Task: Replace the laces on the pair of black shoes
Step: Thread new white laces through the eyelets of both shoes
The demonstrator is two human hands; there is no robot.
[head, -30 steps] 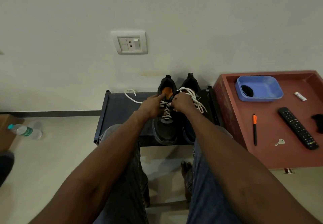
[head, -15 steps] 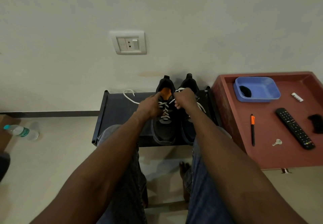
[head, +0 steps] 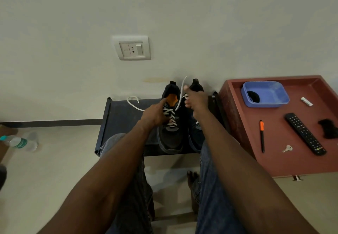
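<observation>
Shoes [head: 171, 135], a black pair, stand side by side on a dark rack [head: 120, 120] against the wall, directly under both hands. White lace [head: 171, 117] criss-crosses the left shoe, and one end rises between the hands. The left hand [head: 155, 114] rests on that shoe's left side, index finger stretched to the orange tongue; whether it pinches lace I cannot tell. The right hand [head: 196, 99] is curled over the right shoe, pinching the raised lace end.
</observation>
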